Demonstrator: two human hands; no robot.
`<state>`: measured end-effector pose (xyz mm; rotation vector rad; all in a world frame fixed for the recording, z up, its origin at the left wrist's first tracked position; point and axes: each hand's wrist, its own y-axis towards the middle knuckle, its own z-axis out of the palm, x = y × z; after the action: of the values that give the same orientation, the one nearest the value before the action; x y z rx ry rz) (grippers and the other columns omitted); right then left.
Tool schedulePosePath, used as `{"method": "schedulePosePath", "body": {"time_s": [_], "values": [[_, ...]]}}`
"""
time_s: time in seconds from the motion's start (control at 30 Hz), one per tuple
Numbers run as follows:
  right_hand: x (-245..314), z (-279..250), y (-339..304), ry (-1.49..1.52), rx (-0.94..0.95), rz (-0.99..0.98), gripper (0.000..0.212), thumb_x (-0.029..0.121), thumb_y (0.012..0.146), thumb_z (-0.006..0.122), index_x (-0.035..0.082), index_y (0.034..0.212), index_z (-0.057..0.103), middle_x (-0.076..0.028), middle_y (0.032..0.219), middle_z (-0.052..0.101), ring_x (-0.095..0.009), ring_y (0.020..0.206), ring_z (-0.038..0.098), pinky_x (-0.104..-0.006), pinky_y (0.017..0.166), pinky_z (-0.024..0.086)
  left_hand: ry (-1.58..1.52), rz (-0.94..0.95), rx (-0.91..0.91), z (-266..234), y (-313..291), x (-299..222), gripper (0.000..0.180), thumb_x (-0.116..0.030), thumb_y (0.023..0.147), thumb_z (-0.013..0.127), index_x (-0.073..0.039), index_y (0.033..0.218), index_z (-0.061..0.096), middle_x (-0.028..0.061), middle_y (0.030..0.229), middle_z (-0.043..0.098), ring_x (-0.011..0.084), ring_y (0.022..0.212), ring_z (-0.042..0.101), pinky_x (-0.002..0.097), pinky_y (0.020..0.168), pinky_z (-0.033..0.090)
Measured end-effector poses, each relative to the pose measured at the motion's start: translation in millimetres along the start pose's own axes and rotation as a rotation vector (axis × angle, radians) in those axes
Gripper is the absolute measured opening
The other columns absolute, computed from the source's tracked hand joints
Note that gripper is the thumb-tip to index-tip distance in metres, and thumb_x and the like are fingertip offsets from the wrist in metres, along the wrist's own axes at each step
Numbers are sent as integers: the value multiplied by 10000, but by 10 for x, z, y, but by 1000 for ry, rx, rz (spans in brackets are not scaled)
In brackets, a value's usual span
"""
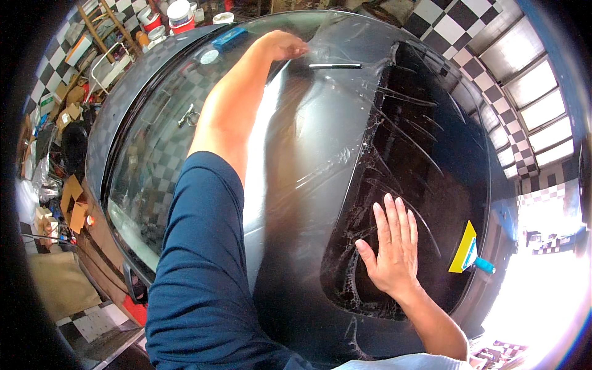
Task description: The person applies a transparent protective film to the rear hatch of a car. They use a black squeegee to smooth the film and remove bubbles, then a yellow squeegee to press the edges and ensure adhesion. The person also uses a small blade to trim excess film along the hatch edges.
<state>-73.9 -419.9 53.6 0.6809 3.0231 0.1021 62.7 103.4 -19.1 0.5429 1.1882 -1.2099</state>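
Note:
A thin, glossy film (425,179) lies over the car roof (290,246), with wrinkles and bubbles across the dark glass panel. Far off at the upper edge of the windscreen, my left hand (283,45) is closed, its fingers curled at the film's edge; the fingertips are partly hidden. My right hand (394,246) rests flat on the dark panel, fingers stretched out and nothing in them. To its right lies a squeegee (472,251) with a yellow blade and teal handle. A slim black strip (335,66) sits on the roof just right of my left hand.
Left of the roof is the windscreen (154,148), with a blue packet (229,39) by its far end. Boxes and clutter (74,203) stand along the left side. White and red buckets (180,15) are at the back. Bright windows (542,111) line the right wall.

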Motion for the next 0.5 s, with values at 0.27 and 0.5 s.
{"method": "schedulePosePath", "body": {"time_s": [0.27, 0.5], "values": [[-7, 17, -7, -12, 7, 14, 637, 425, 912, 452, 8, 1377, 329, -203, 1449, 286, -373, 1341, 262, -494, 1090, 188, -86, 148, -354, 340, -58, -75, 87, 61, 702, 673, 33, 722, 593, 105, 735, 607, 126, 598, 550, 217, 502, 442], [9, 0, 24, -3, 2, -24, 635, 426, 918, 442, 6, 1379, 326, -201, 1451, 285, -370, 1346, 255, -491, 1093, 182, -4, 57, -343, 150, -406, -43, 83, 37, 683, 595, 6, 709, 522, 77, 704, 525, 145, 573, 546, 230, 430, 407]]}}
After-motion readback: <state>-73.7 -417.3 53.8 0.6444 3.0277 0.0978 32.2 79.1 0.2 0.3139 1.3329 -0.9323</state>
